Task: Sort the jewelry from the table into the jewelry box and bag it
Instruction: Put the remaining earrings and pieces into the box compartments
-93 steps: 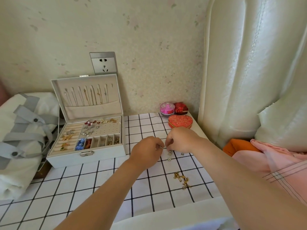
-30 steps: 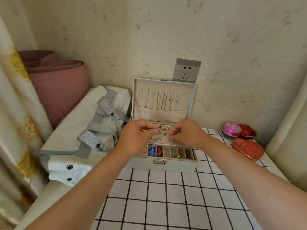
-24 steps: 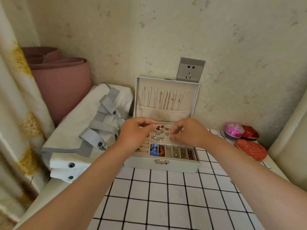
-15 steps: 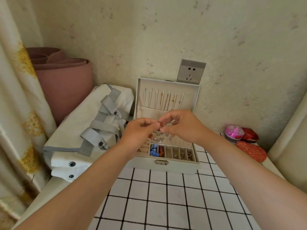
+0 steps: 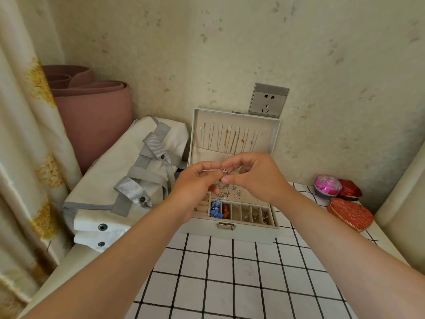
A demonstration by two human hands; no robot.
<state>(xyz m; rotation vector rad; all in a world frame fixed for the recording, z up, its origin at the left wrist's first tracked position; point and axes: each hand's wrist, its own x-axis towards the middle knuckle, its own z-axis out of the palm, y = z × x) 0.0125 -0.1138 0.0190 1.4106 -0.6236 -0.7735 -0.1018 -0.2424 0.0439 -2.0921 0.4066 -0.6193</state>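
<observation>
The open grey jewelry box [image 5: 230, 232] stands on the checked cloth against the wall, its raised lid holding several hanging chains. Its tray holds small silver earrings on a perforated panel and several compartments with blue, red and silver pieces. Both hands hover just above the tray. My right hand [image 5: 255, 178] pinches a small silver earring [image 5: 224, 172] between thumb and forefinger. My left hand [image 5: 195, 187] has its fingertips curled against the same earring. The white canvas bag [image 5: 119, 180] with grey straps lies folded left of the box.
A round pink box [image 5: 327, 184], a small red box [image 5: 349, 189] and a red heart-shaped box [image 5: 350, 214] sit at the right by the wall. A rolled pink mat [image 5: 92, 116] and a curtain [image 5: 25, 143] stand at the left. A wall socket [image 5: 269, 100] is above the box.
Both hands came from the loose jewelry on the cloth to the box, dipped to the earring panel, then rose slightly and met over it with the silver earring between them.
</observation>
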